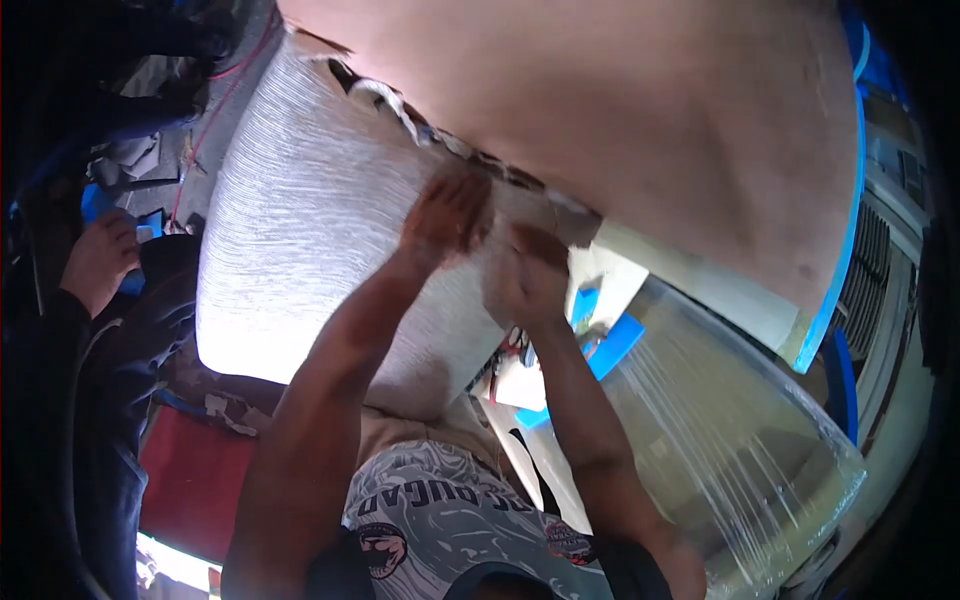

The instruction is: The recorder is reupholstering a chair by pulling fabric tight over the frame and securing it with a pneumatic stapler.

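Observation:
A pale grey ribbed upholstery fabric (300, 190) covers a large padded piece in front of me. Along its upper edge runs a ragged seam (470, 150) with torn white strips, where it meets a broad beige panel (640, 110). My left hand (448, 215) is on the fabric just below this seam, its fingers bent and pressed together at the fabric's edge. Close beside it, my right hand (530, 275) is curled closed near the fabric's right end. Both hands are slightly blurred, and what lies inside the right fingers is hidden.
At the left, another person's hand (102, 262) rests near a blue object. A plastic-wrapped piece (720, 430) stands to my right, with blue pieces (615, 345) between it and me. A red surface (190, 480) lies at lower left. A red cable (205, 135) crosses the floor.

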Tool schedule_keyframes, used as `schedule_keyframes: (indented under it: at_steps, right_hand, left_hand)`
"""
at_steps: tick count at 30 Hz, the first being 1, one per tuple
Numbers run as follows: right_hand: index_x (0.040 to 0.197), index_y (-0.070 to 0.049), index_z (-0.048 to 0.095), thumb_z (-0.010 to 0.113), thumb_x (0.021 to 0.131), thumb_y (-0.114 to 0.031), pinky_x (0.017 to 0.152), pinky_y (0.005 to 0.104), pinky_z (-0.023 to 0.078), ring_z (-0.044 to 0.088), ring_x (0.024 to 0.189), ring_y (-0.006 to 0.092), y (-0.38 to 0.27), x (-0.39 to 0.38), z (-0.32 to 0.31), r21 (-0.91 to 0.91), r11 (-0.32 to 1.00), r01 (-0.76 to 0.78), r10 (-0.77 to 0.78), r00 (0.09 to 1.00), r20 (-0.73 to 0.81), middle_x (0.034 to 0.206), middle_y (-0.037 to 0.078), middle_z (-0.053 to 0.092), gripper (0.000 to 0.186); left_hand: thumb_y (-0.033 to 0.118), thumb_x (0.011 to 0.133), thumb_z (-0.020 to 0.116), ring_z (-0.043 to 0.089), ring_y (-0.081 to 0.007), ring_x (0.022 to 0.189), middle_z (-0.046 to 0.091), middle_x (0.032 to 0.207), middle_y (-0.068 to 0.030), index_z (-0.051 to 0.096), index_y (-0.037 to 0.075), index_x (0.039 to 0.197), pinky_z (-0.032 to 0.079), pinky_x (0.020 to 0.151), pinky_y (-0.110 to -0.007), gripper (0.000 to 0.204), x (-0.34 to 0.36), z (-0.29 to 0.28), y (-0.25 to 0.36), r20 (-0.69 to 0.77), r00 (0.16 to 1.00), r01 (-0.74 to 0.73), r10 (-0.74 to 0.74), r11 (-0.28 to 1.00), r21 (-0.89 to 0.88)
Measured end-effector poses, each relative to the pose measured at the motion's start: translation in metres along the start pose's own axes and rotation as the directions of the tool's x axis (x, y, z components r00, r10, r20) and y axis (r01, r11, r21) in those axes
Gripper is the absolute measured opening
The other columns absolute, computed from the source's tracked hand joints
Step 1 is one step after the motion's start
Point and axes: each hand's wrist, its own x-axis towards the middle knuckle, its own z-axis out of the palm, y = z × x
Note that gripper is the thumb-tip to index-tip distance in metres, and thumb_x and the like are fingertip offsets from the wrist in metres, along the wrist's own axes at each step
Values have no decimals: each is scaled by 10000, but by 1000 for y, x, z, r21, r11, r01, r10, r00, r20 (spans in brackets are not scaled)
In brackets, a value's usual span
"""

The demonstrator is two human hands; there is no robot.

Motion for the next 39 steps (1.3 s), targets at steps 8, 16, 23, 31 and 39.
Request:
schedule_keyframes:
  at_steps: [8,16,23,31,39]
  right_hand:
    - [1151,-48,718,619,1002,-266,824,446,572,717,947,366,0,-277,-40,-128,347,-929,927,319,199,1015,165,746,282]
    - [1101,-53,679,697,908,-369,874,543,527,639,1008,427,-2,-254,91,-271,538,-798,838,471,275,1039,195,662,371]
    - [1126,1,576,742,850,-356,890,574,499,606,1022,478,14,-258,113,-138,374,-917,927,375,18,1092,252,637,481]
    - [933,-6,641,766,766,-324,760,555,504,634,823,444,35,-255,72,-188,580,-792,813,576,85,852,222,651,380]
    - [1053,-11,673,724,944,-176,579,298,460,578,637,103,-16,-158,-132,214,601,-770,730,638,245,684,30,626,204]
  left_hand:
    - [398,1047,419,332,-239,1547,411,1645,-81,392,97,1595,202,1282,-482,626,1,4,0,-25,999,-23,24,997,70]
    - [381,1026,436,378,-262,1519,428,1632,-94,406,94,1585,238,1269,-484,629,3,7,2,-39,999,-3,8,990,141]
    - [437,1086,349,272,-243,1576,350,1683,-80,364,108,1610,152,1304,-454,619,0,-5,7,28,999,29,-31,997,67]
    - [440,1074,377,339,-228,1543,431,1632,-95,406,92,1584,173,1300,-455,618,-4,-4,0,-67,998,-11,9,999,-32]
    - [435,1041,423,345,-224,1541,463,1607,-105,444,58,1556,200,1291,-430,639,-5,4,-3,-116,993,-2,-11,994,-108]
